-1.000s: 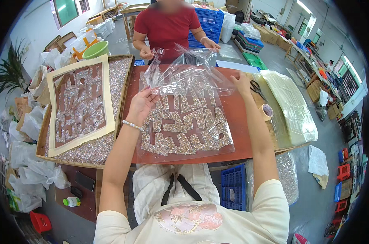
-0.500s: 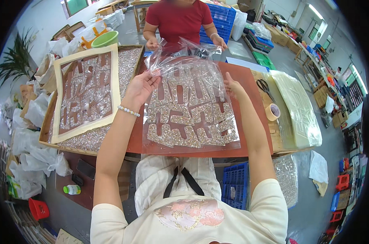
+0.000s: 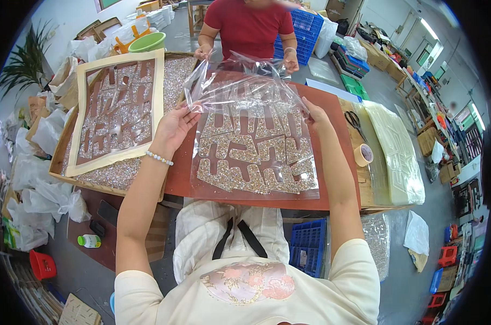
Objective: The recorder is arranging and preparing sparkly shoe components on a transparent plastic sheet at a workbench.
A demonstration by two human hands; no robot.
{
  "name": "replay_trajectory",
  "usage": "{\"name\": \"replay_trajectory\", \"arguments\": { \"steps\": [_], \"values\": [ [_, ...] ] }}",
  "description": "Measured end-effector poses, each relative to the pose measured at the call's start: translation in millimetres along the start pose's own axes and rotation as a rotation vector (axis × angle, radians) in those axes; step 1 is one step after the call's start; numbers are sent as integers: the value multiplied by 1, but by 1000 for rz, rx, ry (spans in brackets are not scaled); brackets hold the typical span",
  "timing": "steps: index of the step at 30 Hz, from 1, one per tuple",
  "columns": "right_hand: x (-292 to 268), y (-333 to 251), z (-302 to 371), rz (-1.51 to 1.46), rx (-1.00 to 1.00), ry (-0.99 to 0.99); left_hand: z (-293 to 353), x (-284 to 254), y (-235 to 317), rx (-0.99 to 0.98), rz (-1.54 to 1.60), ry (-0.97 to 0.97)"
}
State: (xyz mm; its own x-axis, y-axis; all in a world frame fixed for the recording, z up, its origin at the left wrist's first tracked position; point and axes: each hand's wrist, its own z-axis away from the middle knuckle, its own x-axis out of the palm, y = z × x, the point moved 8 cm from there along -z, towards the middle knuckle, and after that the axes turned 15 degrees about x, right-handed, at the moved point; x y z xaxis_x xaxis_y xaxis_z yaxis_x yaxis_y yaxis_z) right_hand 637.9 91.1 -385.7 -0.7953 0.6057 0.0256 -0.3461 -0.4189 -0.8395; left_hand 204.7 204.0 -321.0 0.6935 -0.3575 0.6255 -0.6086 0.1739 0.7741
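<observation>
A sheet of clear plastic film (image 3: pixel 240 89) is raised over the far part of a reddish-brown board (image 3: pixel 337 168). My left hand (image 3: pixel 176 125) pinches its near left corner, palm turned up. At the near right corner, my right hand (image 3: pixel 316 114) has thumb and fingers closed on the film. A co-worker in a red shirt (image 3: pixel 249 30) grips the far edge with both hands. Glittery cut-out pieces (image 3: pixel 240 154), set close together on a clear sheet, lie flat on the board beneath and in front of the film.
To the left, a cream-framed stencil (image 3: pixel 119 111) leans on a shallow tray (image 3: pixel 112 185) of loose glitter stones. Scissors (image 3: pixel 355 123), a tape roll (image 3: pixel 363 155) and a stack of clear sheets (image 3: pixel 400 157) lie right. A blue crate (image 3: pixel 306 249) sits below the table's near edge.
My left hand has drawn nearer and slightly left with its film corner. My right fingers, apart before, are now closed on the film, and its near edge looks more stretched.
</observation>
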Motion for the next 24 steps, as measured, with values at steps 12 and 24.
{"name": "replay_trajectory", "arguments": {
  "steps": [12,24],
  "values": [
    [-102,-41,40,375,-444,501,19,-69,10,156,-297,157],
    [16,12,132,683,-288,-53,7,18,10,152,145,54]
  ]
}}
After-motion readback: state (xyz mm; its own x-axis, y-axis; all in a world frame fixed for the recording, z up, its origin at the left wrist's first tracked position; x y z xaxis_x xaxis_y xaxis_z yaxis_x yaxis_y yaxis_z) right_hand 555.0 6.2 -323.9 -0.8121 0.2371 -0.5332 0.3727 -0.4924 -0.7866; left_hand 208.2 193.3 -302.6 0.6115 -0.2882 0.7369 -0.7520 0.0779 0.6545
